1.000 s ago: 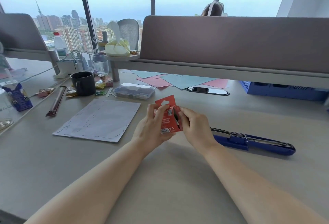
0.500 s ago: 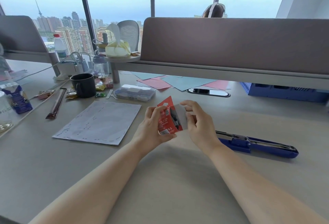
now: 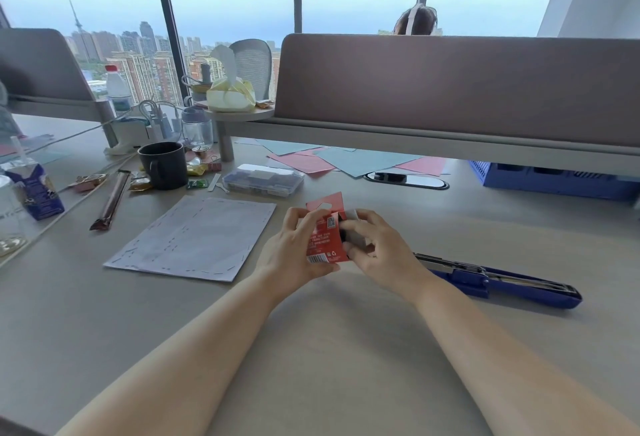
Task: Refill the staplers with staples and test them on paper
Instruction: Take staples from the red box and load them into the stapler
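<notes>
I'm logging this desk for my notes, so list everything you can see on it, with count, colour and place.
staple box: one, red, held above the desk centre
stapler: one, blue, opened flat, right of the hands
paper sheet: one, white, already stapled, left of centre
mug: one, black, back left
plastic case: one, clear, behind the sheet
coloured papers: several, pink and pale blue, under the divider
crate: one, blue, far right
carton: one, blue, left edge
water bottle: one, clear, red cap, back left
left hand: holds the box
right hand: fingers at the box's open side
</notes>
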Demonstrator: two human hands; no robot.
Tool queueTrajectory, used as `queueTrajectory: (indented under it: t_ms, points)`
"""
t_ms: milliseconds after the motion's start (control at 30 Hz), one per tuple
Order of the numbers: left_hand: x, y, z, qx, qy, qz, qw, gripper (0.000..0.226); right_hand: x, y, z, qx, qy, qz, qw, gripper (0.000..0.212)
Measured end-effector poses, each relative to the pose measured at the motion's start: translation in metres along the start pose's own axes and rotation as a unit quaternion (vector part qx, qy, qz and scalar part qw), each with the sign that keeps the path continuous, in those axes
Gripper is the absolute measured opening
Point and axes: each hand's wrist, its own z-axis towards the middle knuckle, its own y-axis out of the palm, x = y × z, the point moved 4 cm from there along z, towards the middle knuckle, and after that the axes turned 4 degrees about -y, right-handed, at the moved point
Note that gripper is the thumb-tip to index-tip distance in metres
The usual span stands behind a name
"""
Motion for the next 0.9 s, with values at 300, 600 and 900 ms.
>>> queueTrajectory:
  t_ms: [300,600,900]
  points:
    - [-0.008,0.006,0.003,-0.034,-0.009,-0.053,0.998,0.090,-0.002,-0.014,0.000,0.090,0.004,-0.010,0.996,0.013]
    - [-0.012,0.006,0.004,-0.039,-0.009,-0.062,0.997,0.090,0.005,-0.015,0.002,0.047,0.075,0.042,0.995,0.005]
    - [-0.013,0.010,0.004,-0.063,0.016,-0.082,0.994,0.087,0.002,-0.017,0.005,0.083,0.036,0.051,0.995,0.019]
